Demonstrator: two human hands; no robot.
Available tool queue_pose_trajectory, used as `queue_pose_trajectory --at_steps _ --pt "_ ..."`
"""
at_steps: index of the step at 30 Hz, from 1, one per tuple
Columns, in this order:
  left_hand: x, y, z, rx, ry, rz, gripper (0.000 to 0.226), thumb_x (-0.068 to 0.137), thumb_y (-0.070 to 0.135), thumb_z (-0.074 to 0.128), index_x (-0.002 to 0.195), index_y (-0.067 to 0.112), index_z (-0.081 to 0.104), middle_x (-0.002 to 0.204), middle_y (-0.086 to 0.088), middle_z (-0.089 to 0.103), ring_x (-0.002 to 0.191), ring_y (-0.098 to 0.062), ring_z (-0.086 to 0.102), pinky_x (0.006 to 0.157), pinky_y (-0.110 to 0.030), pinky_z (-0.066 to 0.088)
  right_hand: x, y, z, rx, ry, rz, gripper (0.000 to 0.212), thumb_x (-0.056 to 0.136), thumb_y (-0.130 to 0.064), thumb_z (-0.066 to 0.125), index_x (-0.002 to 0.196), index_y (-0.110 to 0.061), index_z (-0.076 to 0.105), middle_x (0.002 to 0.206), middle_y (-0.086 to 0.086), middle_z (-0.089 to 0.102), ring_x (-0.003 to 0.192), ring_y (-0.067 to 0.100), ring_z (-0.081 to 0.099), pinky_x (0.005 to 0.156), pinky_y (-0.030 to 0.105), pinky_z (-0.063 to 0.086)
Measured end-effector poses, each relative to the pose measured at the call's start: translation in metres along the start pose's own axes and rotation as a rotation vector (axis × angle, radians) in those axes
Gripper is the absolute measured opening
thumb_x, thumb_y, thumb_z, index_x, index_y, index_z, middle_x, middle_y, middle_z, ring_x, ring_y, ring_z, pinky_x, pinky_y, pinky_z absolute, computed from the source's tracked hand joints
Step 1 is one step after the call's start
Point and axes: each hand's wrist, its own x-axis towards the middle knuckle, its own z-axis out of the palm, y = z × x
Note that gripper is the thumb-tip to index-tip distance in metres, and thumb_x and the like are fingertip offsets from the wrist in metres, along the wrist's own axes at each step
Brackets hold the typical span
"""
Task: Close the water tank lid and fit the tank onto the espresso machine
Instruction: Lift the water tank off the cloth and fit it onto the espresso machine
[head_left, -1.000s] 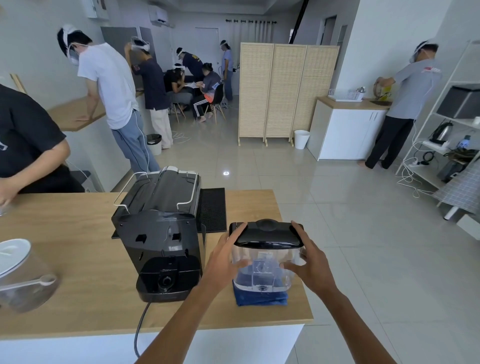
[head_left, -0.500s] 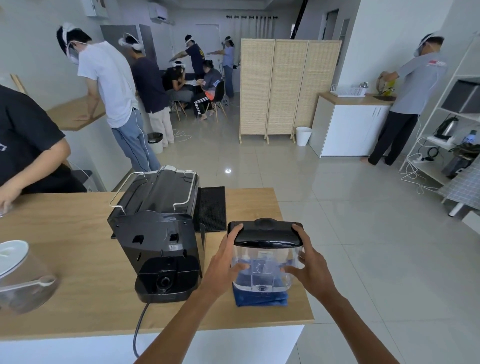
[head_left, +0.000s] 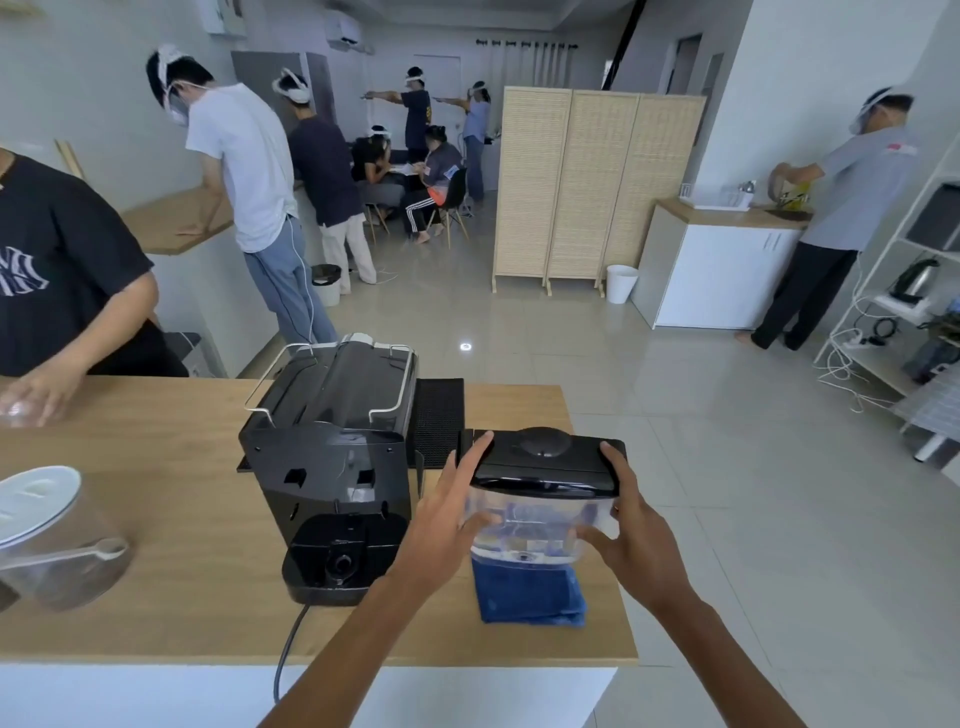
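The clear water tank (head_left: 524, 525) has its black lid (head_left: 545, 462) down on top. I hold it just above a folded blue cloth (head_left: 527, 595) on the wooden counter. My left hand (head_left: 441, 525) grips the tank's left side, fingers reaching up to the lid's corner. My right hand (head_left: 631, 540) grips its right side. The black espresso machine (head_left: 337, 467) stands to the left of the tank with its back toward me; its rear base is bare and a power cord runs down from it.
A black drip mat (head_left: 439, 415) lies behind the machine's right side. A clear container with a white lid (head_left: 47, 535) sits at the counter's left. A person in a black shirt (head_left: 62, 275) leans over the far left edge. The counter's right edge (head_left: 597, 519) is close to the tank.
The tank has risen slightly off the blue cloth and my left fingers have slid higher toward the lid. The camera has tilted a little.
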Motion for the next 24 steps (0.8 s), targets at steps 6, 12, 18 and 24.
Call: queue_pose_trajectory --at_steps 6,12,18,24 --pt "-0.020 0.011 -0.040 0.079 0.094 -0.013 0.084 0.079 0.054 0.049 0.145 0.064 -0.002 0.122 -0.031 0.058 0.057 -0.006 0.058 0.086 -0.053 0.053 -0.001 -0.045 -0.008 0.067 0.002 -0.076 0.103 0.081 -0.038 0.078 0.139 -0.068 -0.002 0.136 -0.022 0.050 0.079 0.023 0.068 0.069 0.018 0.055" --pt "-0.056 0.000 -0.075 0.068 0.161 -0.063 0.085 0.075 0.071 0.048 0.147 0.062 0.004 0.128 -0.013 0.064 0.064 -0.023 0.064 0.065 -0.033 0.055 -0.006 -0.082 0.010 0.131 -0.057 -0.096 0.103 0.080 -0.034 0.079 0.139 -0.070 0.003 0.149 -0.019 0.046 0.114 0.020 0.062 0.083 0.009 0.047" --pt "-0.077 -0.005 -0.119 0.089 0.227 -0.088 0.085 0.081 0.051 0.066 0.146 0.052 0.012 0.128 -0.026 0.059 0.112 -0.030 0.056 0.082 -0.031 0.050 -0.003 -0.128 0.039 0.177 -0.112 -0.109 0.101 0.080 -0.037 0.079 0.138 -0.069 0.003 0.135 -0.052 0.022 0.103 -0.001 0.055 0.074 0.002 0.044" --pt "-0.087 -0.032 -0.156 0.096 0.222 -0.089 0.088 0.077 0.047 0.065 0.153 0.038 0.021 0.123 -0.029 0.059 0.102 -0.005 0.059 0.070 -0.021 0.047 -0.001 -0.160 0.076 0.206 -0.131 -0.074 0.097 0.071 -0.063 0.066 0.142 -0.067 0.001 0.096 -0.031 0.046 0.066 -0.003 0.048 0.060 0.016 0.045"
